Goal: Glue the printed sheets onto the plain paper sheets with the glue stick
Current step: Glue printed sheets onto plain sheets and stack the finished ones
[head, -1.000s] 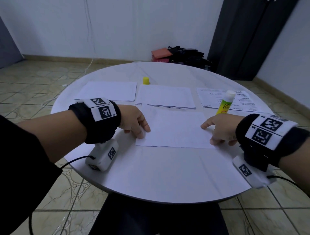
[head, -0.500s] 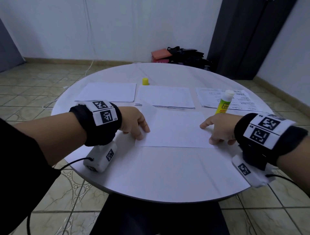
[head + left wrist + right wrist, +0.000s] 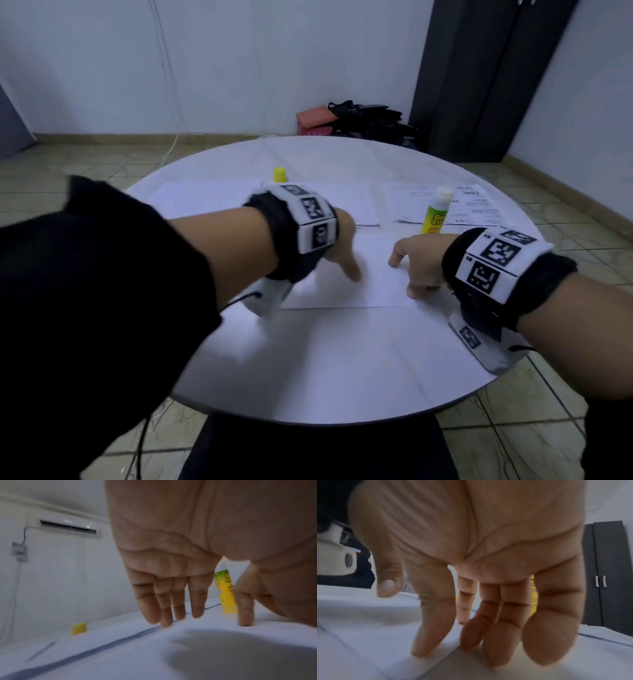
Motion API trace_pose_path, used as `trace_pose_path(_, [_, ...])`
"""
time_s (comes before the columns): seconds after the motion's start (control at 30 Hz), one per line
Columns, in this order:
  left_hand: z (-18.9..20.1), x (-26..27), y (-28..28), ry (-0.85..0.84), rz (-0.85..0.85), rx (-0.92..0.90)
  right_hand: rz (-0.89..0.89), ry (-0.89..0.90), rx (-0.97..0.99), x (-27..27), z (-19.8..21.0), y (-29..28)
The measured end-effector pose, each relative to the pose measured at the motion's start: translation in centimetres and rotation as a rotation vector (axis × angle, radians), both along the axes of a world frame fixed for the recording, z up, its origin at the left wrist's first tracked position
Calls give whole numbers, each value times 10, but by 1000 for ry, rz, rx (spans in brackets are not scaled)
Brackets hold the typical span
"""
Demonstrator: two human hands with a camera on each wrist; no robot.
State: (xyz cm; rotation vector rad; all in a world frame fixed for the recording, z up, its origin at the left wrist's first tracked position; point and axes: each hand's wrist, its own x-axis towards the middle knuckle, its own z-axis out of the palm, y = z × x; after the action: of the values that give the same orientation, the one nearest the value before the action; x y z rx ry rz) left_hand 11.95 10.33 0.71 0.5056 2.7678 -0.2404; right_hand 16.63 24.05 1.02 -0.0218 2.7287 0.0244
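Fingers: my left hand [image 3: 342,253] and right hand [image 3: 416,263] lie relaxed, flat on the sheet [image 3: 376,274].
Risk: uneven pressing could wrinkle it.
Glue stick [image 3: 435,214]: beyond my right fingertips, easily toppled.

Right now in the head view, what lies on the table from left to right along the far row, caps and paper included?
Plain sheet → yellow cap → glue stick → printed sheets. A middle stack of sheets is mostly hidden behind the left wrist, so I leave it out.
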Motion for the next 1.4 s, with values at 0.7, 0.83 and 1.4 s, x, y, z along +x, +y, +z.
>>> trace_pose_path(0.7, [-11, 18, -91, -134, 99, -94, 44, 0, 20, -1, -1, 6])
trace_pose_path(0.83, [-11, 17, -104, -161, 125, -130, 50, -9, 65, 4, 0, 2])
trace_pose_path(1.4, [-15, 12, -107, -153, 74, -91, 522, 129, 74, 26, -19, -83])
